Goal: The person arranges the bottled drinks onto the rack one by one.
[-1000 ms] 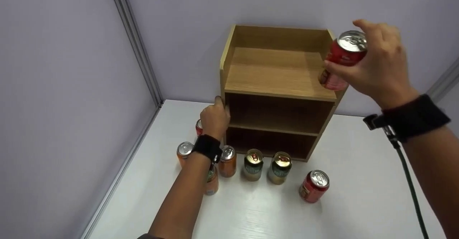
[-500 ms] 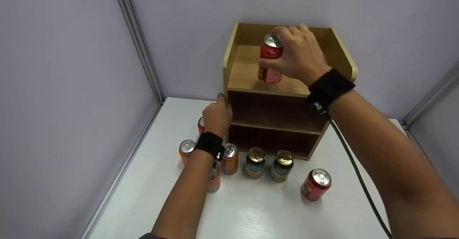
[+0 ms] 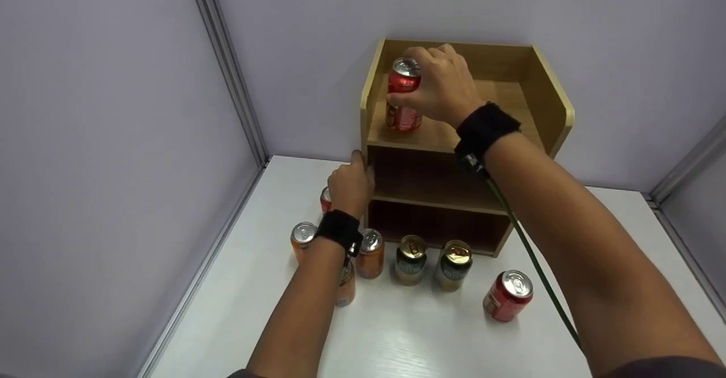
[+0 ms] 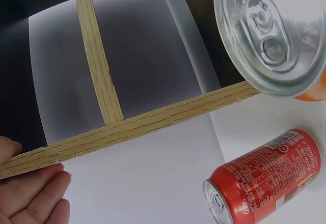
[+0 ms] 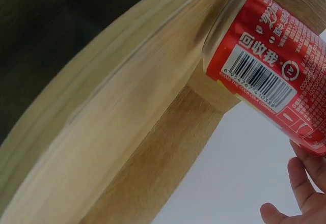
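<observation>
My right hand (image 3: 445,85) holds a red cola can (image 3: 404,91) upright at the left end of the wooden shelf unit's (image 3: 488,95) top level. In the right wrist view the can's base (image 5: 226,28) is close to the board; whether it touches is hard to tell. My left hand (image 3: 350,187) grips the front edge of the unit's left side panel (image 4: 137,128), thumb on one face and fingers on the other. Another red cola can (image 4: 265,178) stands just outside that panel. An orange can (image 4: 277,30) is close to my left wrist.
Orange cans stand around my left forearm, such as one at the left (image 3: 303,236) and one in front of the unit (image 3: 370,256). Two green-and-gold cans (image 3: 410,259) stand before the lower opening. A red can (image 3: 509,295) is at the right. A cable (image 3: 544,276) hangs from my right wrist.
My right hand has carried the red cola can leftward from the unit's right side to the left end of its top level. My left hand has stayed on the side panel.
</observation>
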`<state>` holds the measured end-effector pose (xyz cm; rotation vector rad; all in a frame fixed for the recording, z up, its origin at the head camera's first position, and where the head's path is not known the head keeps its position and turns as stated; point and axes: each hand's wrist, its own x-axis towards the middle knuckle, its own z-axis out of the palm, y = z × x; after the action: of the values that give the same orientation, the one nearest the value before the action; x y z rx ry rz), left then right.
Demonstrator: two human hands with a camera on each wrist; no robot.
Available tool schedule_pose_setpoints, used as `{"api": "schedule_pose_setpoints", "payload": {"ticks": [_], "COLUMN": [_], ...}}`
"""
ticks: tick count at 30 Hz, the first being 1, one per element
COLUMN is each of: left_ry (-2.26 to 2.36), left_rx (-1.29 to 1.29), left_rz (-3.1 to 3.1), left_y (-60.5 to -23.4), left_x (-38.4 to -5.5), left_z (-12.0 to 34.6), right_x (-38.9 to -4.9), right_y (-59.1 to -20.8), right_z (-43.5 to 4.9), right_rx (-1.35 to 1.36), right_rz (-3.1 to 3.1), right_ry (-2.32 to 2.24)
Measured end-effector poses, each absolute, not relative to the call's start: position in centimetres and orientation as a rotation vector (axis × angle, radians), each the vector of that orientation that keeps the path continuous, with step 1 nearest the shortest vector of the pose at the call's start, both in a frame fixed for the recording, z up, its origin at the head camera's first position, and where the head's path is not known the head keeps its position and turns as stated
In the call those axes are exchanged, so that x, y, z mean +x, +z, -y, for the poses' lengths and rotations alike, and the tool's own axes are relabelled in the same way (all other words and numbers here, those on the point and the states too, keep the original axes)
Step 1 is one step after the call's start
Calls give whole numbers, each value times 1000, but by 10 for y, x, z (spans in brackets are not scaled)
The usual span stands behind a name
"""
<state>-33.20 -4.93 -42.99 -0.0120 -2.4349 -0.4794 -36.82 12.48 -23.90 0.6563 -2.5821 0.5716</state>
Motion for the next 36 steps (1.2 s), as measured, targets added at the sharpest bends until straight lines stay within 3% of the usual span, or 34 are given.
{"api": "schedule_pose_setpoints", "payload": {"ticks": [36], "left_ry": [-485], "left_rx": [8], "left_rz": [2417], "left_y": [-425], "left_x": [-326], "left_z": [52], "right_x": [-373], "right_y": [-250], "right_z": [-110], "right_rx": [660], "right_rz": [2628], "right_ry": [533]}}
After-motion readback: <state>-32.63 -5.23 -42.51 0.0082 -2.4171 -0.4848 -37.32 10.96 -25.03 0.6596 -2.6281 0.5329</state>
